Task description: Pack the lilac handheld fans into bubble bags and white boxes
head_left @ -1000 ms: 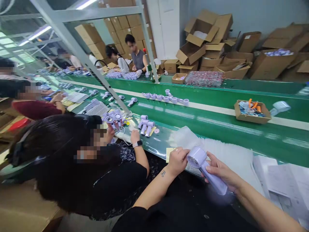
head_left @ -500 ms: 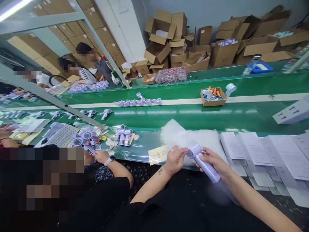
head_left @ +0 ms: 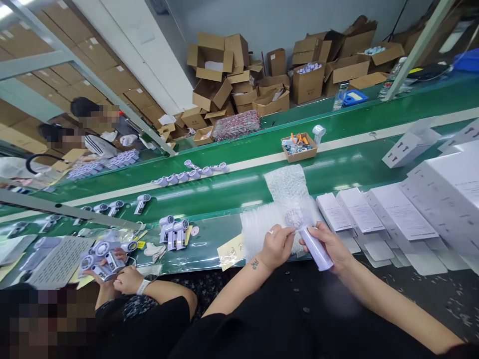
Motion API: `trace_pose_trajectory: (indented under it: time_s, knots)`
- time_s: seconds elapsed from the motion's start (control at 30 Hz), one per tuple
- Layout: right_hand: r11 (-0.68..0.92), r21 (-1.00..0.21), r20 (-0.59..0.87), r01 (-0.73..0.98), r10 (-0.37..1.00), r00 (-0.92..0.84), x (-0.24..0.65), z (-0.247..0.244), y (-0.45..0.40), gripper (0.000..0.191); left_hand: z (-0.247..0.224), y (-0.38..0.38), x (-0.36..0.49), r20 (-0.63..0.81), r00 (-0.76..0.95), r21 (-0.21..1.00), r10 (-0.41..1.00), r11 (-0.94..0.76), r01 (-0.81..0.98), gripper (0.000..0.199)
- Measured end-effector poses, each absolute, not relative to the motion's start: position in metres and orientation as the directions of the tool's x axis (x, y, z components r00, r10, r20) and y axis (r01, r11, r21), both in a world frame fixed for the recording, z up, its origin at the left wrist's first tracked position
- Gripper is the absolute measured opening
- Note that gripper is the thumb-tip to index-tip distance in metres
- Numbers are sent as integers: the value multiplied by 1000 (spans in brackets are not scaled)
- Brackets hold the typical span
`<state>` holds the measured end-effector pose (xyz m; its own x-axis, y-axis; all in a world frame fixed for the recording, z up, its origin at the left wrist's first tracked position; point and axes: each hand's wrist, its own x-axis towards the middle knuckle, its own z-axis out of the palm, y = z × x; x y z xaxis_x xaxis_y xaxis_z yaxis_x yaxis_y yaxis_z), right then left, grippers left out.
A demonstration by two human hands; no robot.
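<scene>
My right hand (head_left: 330,243) is closed around the handle of a lavender handheld fan (head_left: 319,252), which tilts with its round head away from me. A clear bubble-wrap bag (head_left: 286,185) stands up around the fan's head, which looks hazy through the plastic. At the lower left of the head, my left hand (head_left: 277,245) pinches the bag's edge; its fingertips partly cover that spot. Beneath lies a pile of bubble-wrap bags (head_left: 256,230). A yellow note (head_left: 229,253) with handwriting sits left of the pile.
White boxes (head_left: 402,212) stand in a row at right. Several lavender fans (head_left: 175,233) lie left on the bench, beside a co-worker's hands (head_left: 129,279) holding more. Beyond runs a green conveyor (head_left: 239,192) with a small parts carton (head_left: 299,148) and a line of fans (head_left: 194,174).
A bubble-wrap bag now surrounds the fan's head, which was bare before. My left hand has stayed by the head. The view has swung to the right.
</scene>
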<state>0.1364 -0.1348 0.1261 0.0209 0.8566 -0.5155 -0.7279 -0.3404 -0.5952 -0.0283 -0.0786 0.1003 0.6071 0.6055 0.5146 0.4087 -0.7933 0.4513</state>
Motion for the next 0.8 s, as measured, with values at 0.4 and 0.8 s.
trace_pose_trajectory:
  time_s: [0.4,0.8]
  knots:
    - [-397,-917,-390,-39,870,303,195,172,-171,29,171,-63,29,-54,489,995,871,5,101,15]
    - [5,-996,6,-88,1000,-15,192,208,-141,29,166,-40,31,95,800,979,593,-202,34,86]
